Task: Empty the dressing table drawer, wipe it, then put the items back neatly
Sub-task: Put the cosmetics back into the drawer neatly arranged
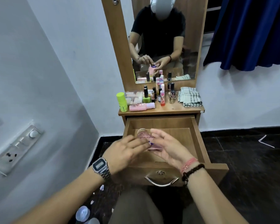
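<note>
White walls close in on both sides of the narrow dressing table (162, 109), with a blue curtain (249, 33) hanging off to my right. On the tabletop stand the things from the drawer: a lime-green tube (122, 101), a pink bottle (141, 107) lying on its side, a cluster of nail polish bottles (158, 93), and the folded checked cloth (190, 97) at the right end. The drawer (199, 139) is pulled wide open below, and what I can see of its wooden floor holds nothing.

Over the drawer I hold a small pink bottle (144, 137) between both hands. My right hand (167, 145) cups it from beneath, fingers curled around it, while the fingers of my left hand (128, 148) pinch it from the other side. The bottle's blue top shows better in the mirror (163, 38) than from above.

Judging by the bare drawer and the crowded tabletop, I am either lifting out the last item or setting back the first; I cannot tell which. If it is coming out, it needs a free spot on the tabletop, and the cloth comes next. If it is going back, it should stand upright in a back corner.
</note>
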Demonstrator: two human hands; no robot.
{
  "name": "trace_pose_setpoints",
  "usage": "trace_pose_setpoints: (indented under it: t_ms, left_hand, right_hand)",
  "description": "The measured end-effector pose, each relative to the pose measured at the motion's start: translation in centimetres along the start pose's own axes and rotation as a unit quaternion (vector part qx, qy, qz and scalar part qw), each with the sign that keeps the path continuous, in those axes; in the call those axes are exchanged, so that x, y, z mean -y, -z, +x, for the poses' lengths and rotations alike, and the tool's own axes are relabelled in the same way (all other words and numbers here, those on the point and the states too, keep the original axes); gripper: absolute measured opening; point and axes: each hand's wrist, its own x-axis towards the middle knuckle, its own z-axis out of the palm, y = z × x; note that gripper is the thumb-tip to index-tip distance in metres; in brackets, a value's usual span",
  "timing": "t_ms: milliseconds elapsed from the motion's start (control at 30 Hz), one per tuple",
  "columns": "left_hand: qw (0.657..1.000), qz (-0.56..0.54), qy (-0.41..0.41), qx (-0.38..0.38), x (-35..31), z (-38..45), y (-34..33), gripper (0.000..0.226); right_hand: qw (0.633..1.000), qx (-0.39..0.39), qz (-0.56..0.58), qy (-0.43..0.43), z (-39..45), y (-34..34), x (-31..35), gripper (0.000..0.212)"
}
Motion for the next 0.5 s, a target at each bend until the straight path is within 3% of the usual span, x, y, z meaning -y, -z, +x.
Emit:
trace_pose_setpoints:
  t_ms: [267,400,500]
  left_hand:
    - [0.982,-0.061,0.094,0.155,1.5,-2.8,-4.9,0.059]
    - [0.941,-0.079,0.167,0.283,2.3,-1.0,-4.4,0.039]
    - [0.906,-0.117,0.217,0.344,2.6,-0.5,-4.7,0.027]
  right_hand:
    - [0.983,-0.080,-0.139,-0.092,5.4,-0.5,-1.5,0.060]
    - [0.966,-0.068,-0.231,-0.090,8.0,-1.4,-2.2,0.064]
    - [0.934,-0.046,-0.342,-0.096,9.1,-2.1,-3.2,0.065]
